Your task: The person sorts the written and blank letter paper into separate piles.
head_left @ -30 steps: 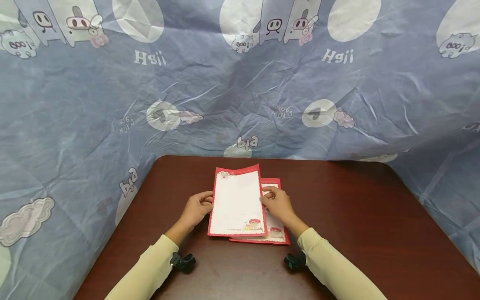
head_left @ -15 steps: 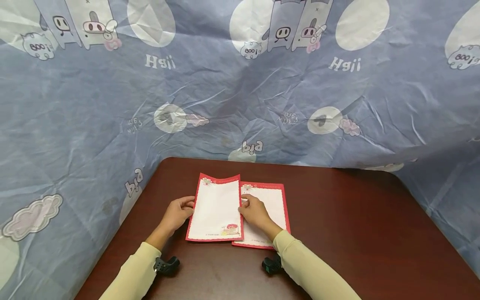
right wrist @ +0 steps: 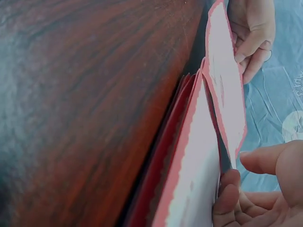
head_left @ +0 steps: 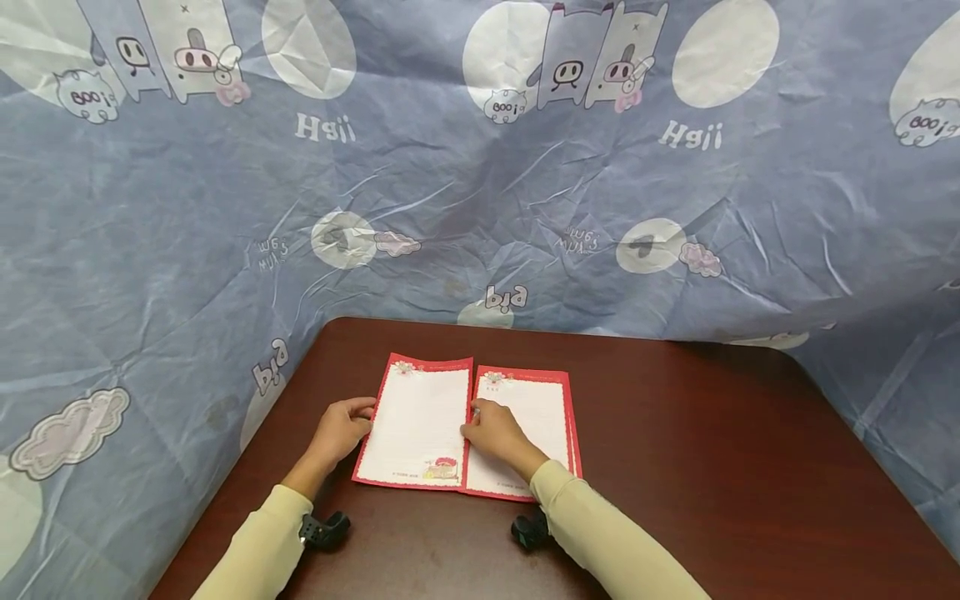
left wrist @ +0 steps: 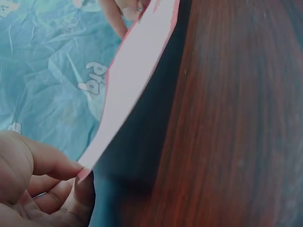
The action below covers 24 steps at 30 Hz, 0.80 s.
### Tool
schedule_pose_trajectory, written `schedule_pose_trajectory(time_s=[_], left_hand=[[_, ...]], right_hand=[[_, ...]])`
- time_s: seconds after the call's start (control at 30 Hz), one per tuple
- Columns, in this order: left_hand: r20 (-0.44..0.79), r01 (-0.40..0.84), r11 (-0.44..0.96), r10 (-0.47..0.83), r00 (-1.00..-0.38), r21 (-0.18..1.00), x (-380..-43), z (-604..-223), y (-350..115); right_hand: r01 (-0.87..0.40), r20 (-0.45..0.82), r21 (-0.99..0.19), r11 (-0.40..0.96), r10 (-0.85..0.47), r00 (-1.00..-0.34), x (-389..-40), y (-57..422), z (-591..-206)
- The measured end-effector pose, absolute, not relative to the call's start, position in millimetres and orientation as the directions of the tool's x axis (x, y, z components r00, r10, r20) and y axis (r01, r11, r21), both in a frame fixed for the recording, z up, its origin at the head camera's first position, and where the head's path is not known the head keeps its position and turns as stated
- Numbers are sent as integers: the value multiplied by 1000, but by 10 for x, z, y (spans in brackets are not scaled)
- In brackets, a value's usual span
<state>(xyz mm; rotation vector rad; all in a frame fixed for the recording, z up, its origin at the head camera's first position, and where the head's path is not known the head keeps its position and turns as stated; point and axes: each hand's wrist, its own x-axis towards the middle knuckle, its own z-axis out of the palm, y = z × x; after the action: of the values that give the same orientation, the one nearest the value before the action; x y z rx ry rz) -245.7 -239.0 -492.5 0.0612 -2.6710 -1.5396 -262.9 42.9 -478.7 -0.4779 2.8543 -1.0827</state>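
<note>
Brown table (head_left: 675, 467); sheet (head_left: 416, 425) (red-edged) between left hand (head_left: 337, 432) and right hand (head_left: 498, 433).

"boo" (head_left: 505, 107), "hgii" (head_left: 326, 127) on blue cloth (head_left: 427, 150), sheets (head_left: 416, 421) bearing print (head_left: 406, 475) (too small)

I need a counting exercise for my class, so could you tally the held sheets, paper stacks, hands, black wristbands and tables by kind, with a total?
Held sheet: 1
Paper stack: 1 (number of sheets in it unclear)
Left hand and right hand: 2
Left wristband and right wristband: 2
Table: 1
Total: 7
</note>
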Motion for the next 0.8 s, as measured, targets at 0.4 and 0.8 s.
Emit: schedule_pose_trajectory(time_s=[0.4, 0.8], left_hand=[[56, -32, 585, -131, -990, 810, -2507, -4937, -2421], [-20, -75, 375, -150, -989, 924, -2487, -4824, -2004]], right_hand=[[-266, 78, -656, 706, -288, -955, -2619, 613, -4677], [-171, 60, -688, 705, -180, -982, -2570, 1101, -4594]])
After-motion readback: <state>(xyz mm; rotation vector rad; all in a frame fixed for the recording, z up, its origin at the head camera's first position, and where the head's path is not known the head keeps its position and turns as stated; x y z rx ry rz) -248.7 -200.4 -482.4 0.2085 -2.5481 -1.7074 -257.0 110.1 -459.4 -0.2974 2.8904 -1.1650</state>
